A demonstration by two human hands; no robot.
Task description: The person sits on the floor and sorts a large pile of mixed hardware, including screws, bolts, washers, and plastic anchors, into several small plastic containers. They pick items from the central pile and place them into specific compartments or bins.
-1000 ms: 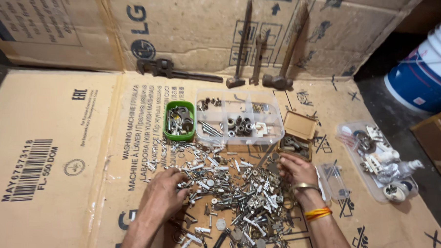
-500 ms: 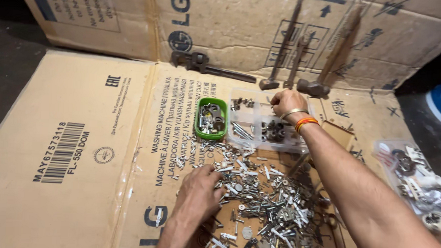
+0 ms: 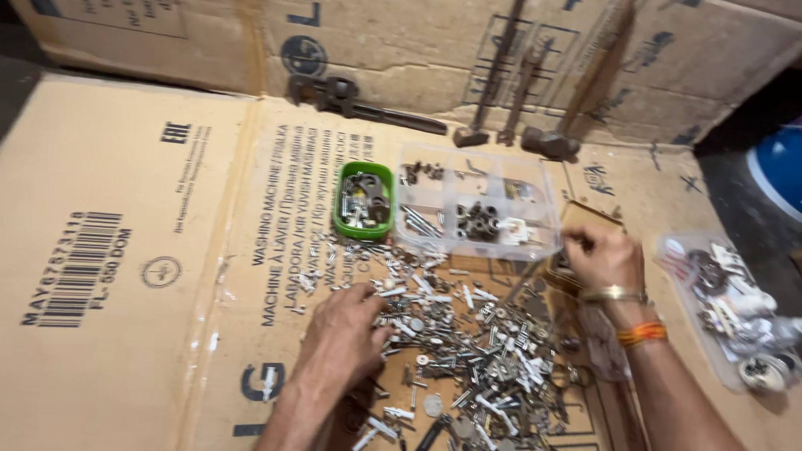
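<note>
Screws (image 3: 468,343) under left-hand fingers (image 3: 371,315)

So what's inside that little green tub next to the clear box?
The green tub holds a heap of small grey metal parts, too blurred to tell apart. The top layer covers whatever lies at the bottom. Neither hand touches the tub.

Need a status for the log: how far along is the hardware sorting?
Early. Done: some parts sit in the green tray and the clear divided box. In hand: left hand picks in the loose pile; right hand is beside the box. Left: most of the pile remains unsorted on the cardboard.
</note>
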